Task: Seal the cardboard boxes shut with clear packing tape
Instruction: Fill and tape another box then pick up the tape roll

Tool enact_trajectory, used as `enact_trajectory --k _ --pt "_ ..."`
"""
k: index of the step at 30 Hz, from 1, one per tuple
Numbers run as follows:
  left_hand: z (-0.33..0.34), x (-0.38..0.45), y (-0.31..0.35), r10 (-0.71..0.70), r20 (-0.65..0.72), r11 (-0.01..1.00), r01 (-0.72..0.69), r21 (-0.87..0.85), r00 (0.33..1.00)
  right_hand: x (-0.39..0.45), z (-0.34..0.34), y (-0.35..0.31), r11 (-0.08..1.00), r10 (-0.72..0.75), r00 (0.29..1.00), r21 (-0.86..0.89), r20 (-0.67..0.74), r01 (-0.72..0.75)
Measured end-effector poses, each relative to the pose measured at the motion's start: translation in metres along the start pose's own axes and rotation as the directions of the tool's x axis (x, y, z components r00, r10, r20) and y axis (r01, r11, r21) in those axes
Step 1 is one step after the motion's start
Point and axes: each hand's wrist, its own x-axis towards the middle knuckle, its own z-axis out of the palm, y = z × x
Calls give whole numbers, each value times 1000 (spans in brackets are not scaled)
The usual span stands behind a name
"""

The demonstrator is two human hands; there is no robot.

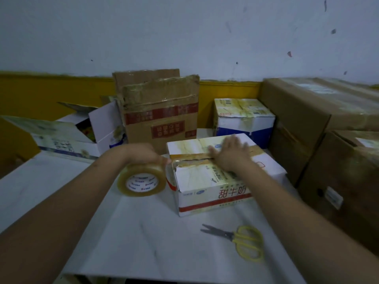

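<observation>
open white box: an open white printed cardboard box [61,134] sits at the middle left of the frame, its flaps raised and spread.
left hand: the left hand [143,154] is left of centre, fingers curled over the top of the tape roll and gripping it.
tape roll: a roll of clear yellowish packing tape with a white printed core [141,181] stands on edge on the white table surface [143,232], just beside the left end of the milk carton box; whether a strip runs from it to the box is hard to tell.
brown box: a tall brown cardboard box with red printed labels and old tape [160,111] stands upright at upper centre, behind the hands.
milk carton box: a small white cardboard box with red characters and a red stripe [215,181] sits at centre on the table; its top flaps are folded down with a dark gap along the seam.
right hand: the right hand [229,154] lies flat on top of the milk carton box, fingers straight and spread, pressing across the seam.
scissors: yellow-handled scissors with grey blades [240,240] lie on the table at lower right of centre, blades slightly apart, apart from the box.
blue and white box: a taped white and blue cardboard box [244,117] sits behind the milk carton box.
large brown boxes: large plain brown cardboard boxes [320,111] are stacked along the right edge.
</observation>
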Motion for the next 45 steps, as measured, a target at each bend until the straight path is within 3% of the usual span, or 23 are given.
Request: enact_trajectory --k 2,5,9,10,12,14,16,17,19,20,22,27,30,32,35,38,41,43,45 --pt "0 0 0 -14 20 1000 15 -20 1000 -17 10 -47 994 -111 990 34 82 108" --pt "2 -5 1 1 -19 998 -3 -70 1000 -22 16 -78 987 -151 981 69 122 143" --pt "10 -12 2 17 -309 966 -95 -242 951 -21 9 -81 989 -145 977 60 157 137" --pt "13 -15 1 36 -419 965 -140 -220 907 -25 9 -82 981 -188 977 75 104 180" --pt "22 -24 2 112 -637 969 -227 -101 763 -49 9 -70 910 -336 932 207 -135 358" --pt "34 -38 10 222 -779 945 -326 24 587 -85 8 -39 784 -378 815 316 -440 535" --pt "46 -52 18 322 -822 906 -405 124 469 -128 12 4 751 -330 712 285 -620 596" --pt "52 -59 22 356 -826 888 -434 153 436 -145 18 27 781 -312 721 265 -619 565" --pt "59 -68 30 374 -834 868 -471 160 406 -167 33 61 856 -323 848 252 -420 451" --pt "62 -72 34 364 -837 868 -474 145 410 -171 42 73 882 -342 897 235 -279 409" --pt "66 -77 39 347 -835 868 -483 113 427 -176 53 84 896 -376 920 211 -113 392" --pt "66 -81 31 310 -845 866 -496 62 436 -185 50 79 901 -405 914 166 -18 402" --pt "58 -77 16 227 -867 910 -415 26 443 -191 45 72 902 -429 902 -17 53 431" --pt "49 -67 5 157 -847 937 -346 -34 508 -194 38 70 901 -408 907 -112 104 418" --pt "33 -48 -14 65 -729 945 -276 -173 681 -196 34 68 895 -405 896 -122 181 429" --pt "22 -37 -22 88 -565 936 -262 -236 820 -200 26 70 859 -424 873 -198 241 472" --pt "15 -31 -22 176 -378 941 -268 -206 909 -203 -6 64 885 -455 867 -5 204 466" --pt "9 -25 -21 220 -259 949 -268 -167 940 -194 -31 46 849 -478 878 256 -1 463" --pt "0 -23 -19 247 -141 956 -265 -128 959 -172 -49 9 746 -416 894 499 -167 441"
